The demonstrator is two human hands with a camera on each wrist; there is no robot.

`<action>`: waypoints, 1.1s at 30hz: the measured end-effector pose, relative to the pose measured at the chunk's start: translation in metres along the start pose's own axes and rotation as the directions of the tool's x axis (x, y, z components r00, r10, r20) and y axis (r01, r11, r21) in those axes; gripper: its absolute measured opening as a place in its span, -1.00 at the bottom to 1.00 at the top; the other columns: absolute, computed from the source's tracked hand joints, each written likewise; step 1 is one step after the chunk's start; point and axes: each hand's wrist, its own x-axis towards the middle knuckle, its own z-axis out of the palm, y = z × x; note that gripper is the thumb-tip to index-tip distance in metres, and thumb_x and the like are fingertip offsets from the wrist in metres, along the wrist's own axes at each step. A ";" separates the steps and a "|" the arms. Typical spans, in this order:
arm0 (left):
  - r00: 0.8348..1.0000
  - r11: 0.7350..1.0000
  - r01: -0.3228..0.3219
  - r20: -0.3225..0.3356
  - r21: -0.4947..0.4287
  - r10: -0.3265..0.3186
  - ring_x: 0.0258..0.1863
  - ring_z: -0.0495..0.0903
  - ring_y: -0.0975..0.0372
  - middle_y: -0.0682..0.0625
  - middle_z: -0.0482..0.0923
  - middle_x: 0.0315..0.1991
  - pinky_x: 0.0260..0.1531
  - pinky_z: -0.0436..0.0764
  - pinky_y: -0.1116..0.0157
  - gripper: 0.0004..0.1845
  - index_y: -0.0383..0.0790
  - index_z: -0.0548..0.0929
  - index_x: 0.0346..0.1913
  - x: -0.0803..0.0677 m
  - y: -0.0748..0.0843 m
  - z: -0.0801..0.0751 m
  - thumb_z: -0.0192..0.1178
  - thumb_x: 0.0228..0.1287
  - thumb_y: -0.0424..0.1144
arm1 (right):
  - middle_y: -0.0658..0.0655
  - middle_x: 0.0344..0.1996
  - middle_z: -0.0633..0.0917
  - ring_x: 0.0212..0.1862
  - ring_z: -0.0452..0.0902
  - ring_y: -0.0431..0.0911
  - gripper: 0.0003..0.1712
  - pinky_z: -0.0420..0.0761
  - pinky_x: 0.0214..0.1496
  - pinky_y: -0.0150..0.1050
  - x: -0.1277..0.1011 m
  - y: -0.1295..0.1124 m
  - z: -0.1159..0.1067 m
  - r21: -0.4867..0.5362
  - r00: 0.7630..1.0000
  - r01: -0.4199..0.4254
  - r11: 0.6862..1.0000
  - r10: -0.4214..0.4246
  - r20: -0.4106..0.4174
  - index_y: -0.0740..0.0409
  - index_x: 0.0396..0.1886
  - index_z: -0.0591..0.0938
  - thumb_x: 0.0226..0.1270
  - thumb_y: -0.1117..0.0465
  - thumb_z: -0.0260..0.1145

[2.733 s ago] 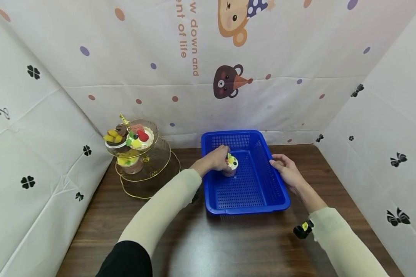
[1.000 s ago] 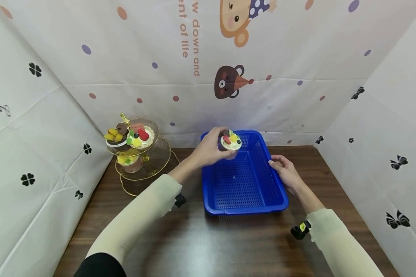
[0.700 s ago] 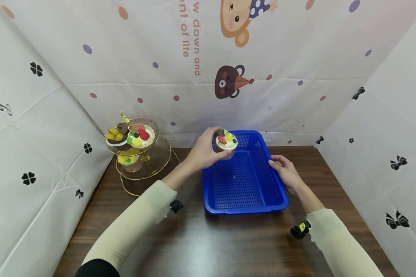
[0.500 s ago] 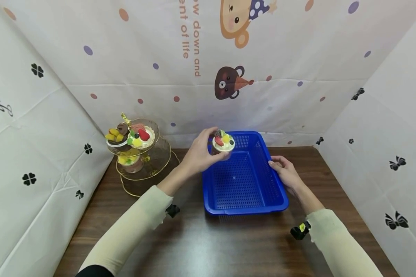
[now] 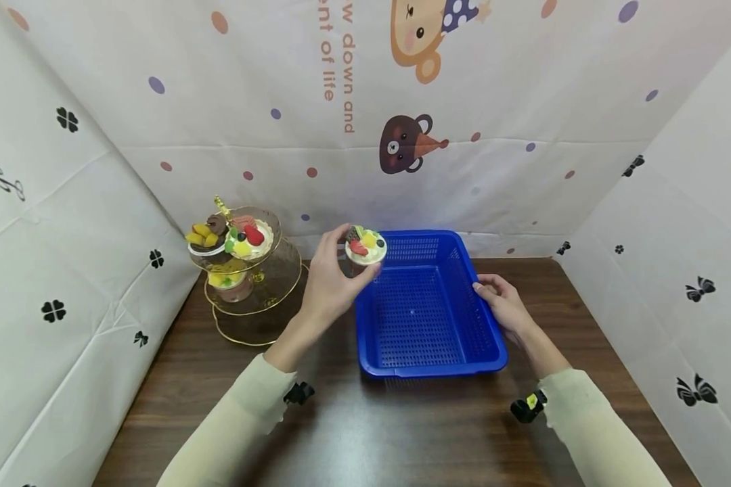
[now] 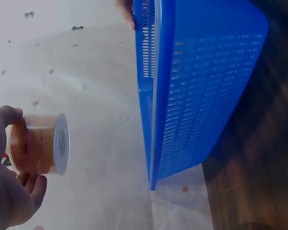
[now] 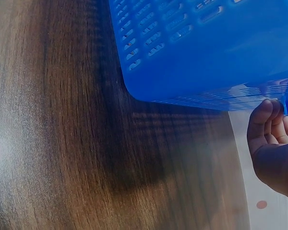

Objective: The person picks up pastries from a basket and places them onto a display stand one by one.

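In the head view my left hand [image 5: 329, 281] holds a small dessert cup [image 5: 366, 247] topped with cream and fruit, thumb and fingers on either side of it. It hangs in the air by the left rim of the blue plastic basket [image 5: 426, 370]. The left wrist view shows the clear cup [image 6: 41, 143] from its base, gripped around the side, apart from the basket [image 6: 206, 96]. My right hand [image 5: 504, 304] pinches the basket's right rim; in the right wrist view the right hand [image 7: 276, 153] has its thumb against that edge. Nothing is seen inside the basket.
A gold-rimmed tiered stand [image 5: 280, 297] stands at the left. Its upper tier carries a cream fruit tart [image 5: 250, 240] and a chocolate dessert with yellow fruit [image 5: 204, 240]; another dessert cup [image 5: 230, 285] sits below. Printed cloth [image 5: 317, 203] walls the wooden table [image 5: 353, 433].
My left hand has lifted the dessert cup out of the basket and carried it left, past the basket's left rim. The right hand stays on the right rim.
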 end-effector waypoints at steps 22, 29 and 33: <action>0.912 0.978 0.203 -0.352 -0.055 -0.209 0.23 0.53 0.08 -0.20 0.53 0.23 0.17 0.60 0.13 -0.12 -0.37 0.46 0.41 -0.049 -0.027 -0.020 0.66 0.06 -0.19 | -0.01 -0.14 0.70 -0.17 0.65 -0.19 -0.39 0.70 -0.17 -0.28 0.003 0.008 0.000 -0.029 1.000 0.004 1.000 -0.004 0.001 0.27 0.48 0.37 0.70 -0.02 0.18; 0.873 0.964 0.249 -0.411 -0.088 -0.263 0.20 0.54 0.07 -0.18 0.54 0.23 0.13 0.58 0.11 -0.13 -0.36 0.48 0.40 -0.059 -0.030 -0.027 0.67 0.04 -0.20 | -0.02 -0.14 0.70 -0.18 0.65 -0.20 -0.38 0.70 -0.18 -0.29 0.004 0.007 -0.001 -0.010 1.000 0.007 1.000 -0.007 0.001 0.30 0.49 0.37 0.69 -0.01 0.19; 0.856 0.955 0.284 -0.426 -0.090 -0.294 0.16 0.56 0.08 -0.19 0.54 0.20 0.13 0.57 0.17 -0.14 -0.37 0.48 0.39 -0.061 -0.031 -0.032 0.66 0.06 -0.18 | -0.01 -0.14 0.71 -0.17 0.66 -0.19 -0.38 0.70 -0.16 -0.29 0.003 0.007 -0.002 -0.005 1.000 0.007 1.000 -0.007 -0.001 0.29 0.48 0.37 0.69 -0.02 0.19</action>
